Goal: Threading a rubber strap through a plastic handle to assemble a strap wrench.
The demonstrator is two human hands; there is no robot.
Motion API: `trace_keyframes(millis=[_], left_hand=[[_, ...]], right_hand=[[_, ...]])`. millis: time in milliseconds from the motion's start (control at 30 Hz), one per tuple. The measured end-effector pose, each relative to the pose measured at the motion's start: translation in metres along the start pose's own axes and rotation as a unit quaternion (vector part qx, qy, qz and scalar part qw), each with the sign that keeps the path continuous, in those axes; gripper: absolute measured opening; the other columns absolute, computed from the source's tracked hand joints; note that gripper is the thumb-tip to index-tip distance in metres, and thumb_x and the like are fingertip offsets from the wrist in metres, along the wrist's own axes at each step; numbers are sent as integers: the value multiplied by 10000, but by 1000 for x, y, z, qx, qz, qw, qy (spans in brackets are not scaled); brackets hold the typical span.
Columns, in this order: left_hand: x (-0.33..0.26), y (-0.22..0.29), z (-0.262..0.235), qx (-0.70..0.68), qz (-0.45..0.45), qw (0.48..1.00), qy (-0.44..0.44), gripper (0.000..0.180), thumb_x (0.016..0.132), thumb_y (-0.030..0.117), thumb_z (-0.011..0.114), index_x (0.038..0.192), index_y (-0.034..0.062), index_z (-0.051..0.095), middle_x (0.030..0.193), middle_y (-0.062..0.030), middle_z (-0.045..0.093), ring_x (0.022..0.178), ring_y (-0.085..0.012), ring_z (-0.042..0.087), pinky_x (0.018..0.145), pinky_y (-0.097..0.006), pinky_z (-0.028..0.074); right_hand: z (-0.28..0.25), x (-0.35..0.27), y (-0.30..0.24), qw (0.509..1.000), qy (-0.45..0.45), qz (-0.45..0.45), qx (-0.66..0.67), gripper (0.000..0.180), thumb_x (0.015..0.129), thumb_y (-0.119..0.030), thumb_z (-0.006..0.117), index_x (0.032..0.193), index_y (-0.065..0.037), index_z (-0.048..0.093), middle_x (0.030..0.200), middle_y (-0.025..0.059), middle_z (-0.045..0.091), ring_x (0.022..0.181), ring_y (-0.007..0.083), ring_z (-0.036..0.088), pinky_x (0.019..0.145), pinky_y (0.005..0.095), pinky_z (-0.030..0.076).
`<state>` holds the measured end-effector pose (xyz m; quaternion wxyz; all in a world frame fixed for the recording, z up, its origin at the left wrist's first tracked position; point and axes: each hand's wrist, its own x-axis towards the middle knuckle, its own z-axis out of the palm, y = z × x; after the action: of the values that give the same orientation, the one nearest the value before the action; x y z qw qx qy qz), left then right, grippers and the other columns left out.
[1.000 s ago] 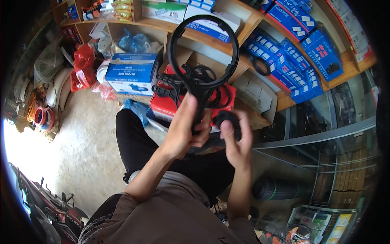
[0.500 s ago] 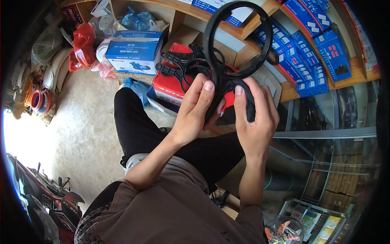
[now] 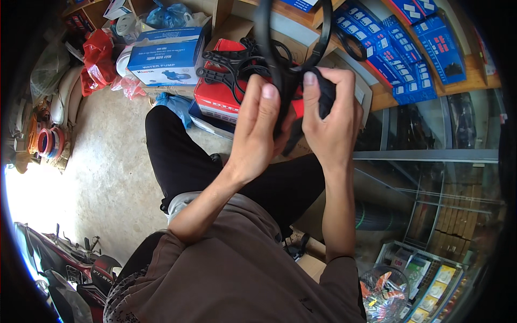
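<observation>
Both my hands are raised in front of me around a large black plastic ring with a handle [image 3: 266,40], its top cut off by the picture's upper edge. My left hand [image 3: 254,129] is closed on the stem below the ring, thumb along its near side. With thumb and bent fingers, my right hand [image 3: 335,116] pinches a dark loop or strap-like black part [image 3: 325,96] beside the stem. Whether that part is joined to the ring I cannot tell. Beyond my hands, several similar black plastic pieces [image 3: 232,63] lie on a red box [image 3: 215,97].
A blue and white pump box [image 3: 167,56] stands beyond the red box. Red bags [image 3: 98,62] and a blue bag [image 3: 175,107] are to the left. Blue printed packages [image 3: 396,59] line the wooden shelf at right, above a glass case [image 3: 431,156]. A motorbike [image 3: 81,269] stands lower left.
The ring has moved up and turned more edge-on, now partly out of the picture. Both hands have shifted slightly upward, still gripping. The surroundings shift a little as the view moves.
</observation>
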<state>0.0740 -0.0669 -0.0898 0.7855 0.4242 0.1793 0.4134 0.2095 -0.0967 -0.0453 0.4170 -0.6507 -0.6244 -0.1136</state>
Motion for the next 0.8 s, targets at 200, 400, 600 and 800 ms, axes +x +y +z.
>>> trace_keyframes(millis=[200,400,600,800], left_hand=[[6,0,-4,-13,-28,1000,-3,351,1163,443,290,1312,160,436,764,-22,480,445,-60,355,375,-184,263],[13,2,0,13,5,999,33,402,1160,468,291,1344,147,447,760,-17,482,421,-60,322,364,-195,261],[5,6,-3,-45,-49,998,3,385,1162,454,276,1344,154,437,695,-20,450,406,-55,294,354,-205,250],[7,15,-1,-117,-92,989,16,488,1149,517,267,1240,93,492,677,-36,451,362,-75,230,327,-225,215]], right_hand=[[-3,-15,-4,997,-47,-39,45,130,960,-62,703,1033,-26,602,845,158,657,758,367,688,657,444,534],[-2,-16,-2,994,-49,-78,61,114,946,-58,700,986,-42,594,823,136,648,732,348,686,632,437,522],[-2,4,10,994,-9,-51,-96,124,974,-134,693,1020,-51,613,831,152,656,761,376,680,653,457,524],[-16,-6,-2,941,-2,210,265,168,1074,-197,615,1061,-30,612,860,40,639,641,57,495,586,211,375]])
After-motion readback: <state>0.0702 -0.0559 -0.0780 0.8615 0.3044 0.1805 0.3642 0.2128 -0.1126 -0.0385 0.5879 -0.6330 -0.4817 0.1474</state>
